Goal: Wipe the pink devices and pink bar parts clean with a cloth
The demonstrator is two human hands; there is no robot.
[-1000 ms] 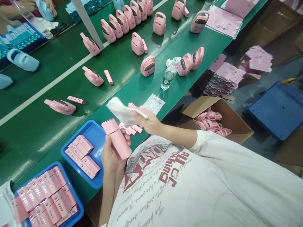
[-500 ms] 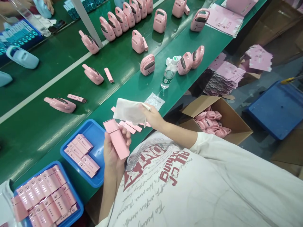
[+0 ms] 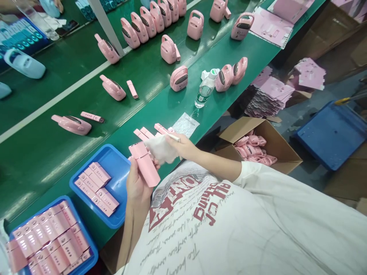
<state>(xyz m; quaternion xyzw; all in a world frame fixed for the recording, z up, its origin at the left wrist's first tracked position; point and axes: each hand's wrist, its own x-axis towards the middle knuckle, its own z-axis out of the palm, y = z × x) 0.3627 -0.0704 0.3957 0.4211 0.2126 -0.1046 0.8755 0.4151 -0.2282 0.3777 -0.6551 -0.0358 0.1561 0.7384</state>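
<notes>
My left hand [image 3: 138, 183] is closed around a flat, pink, rectangular device [image 3: 149, 171], its plain face turned up and a shiny band near its far end. My right hand [image 3: 185, 147] pinches a white cloth [image 3: 164, 149] and has a thin, white, pen-like stick [image 3: 173, 137] along its fingers. The cloth lies against the right edge of the device, covering some of my left fingertips. Several similar pink devices [image 3: 140, 134] lie on the green table behind the cloth. A small clear plastic bag [image 3: 186, 125] lies just beyond my right hand.
Two blue trays [image 3: 122, 156] [image 3: 93, 263] hold pink devices at left. Pink handled speakers [image 3: 179, 79] stand along the green table [image 3: 160, 103], near a water bottle [image 3: 205, 89]. An open carton [image 3: 286, 152] of pink items sits at right. Another person's hand [image 3: 59, 5] shows top left.
The cloth has come down and left, from above the device onto its edge, and looks more bunched. My left hand has tilted the device slightly. More of the devices behind now show.
</notes>
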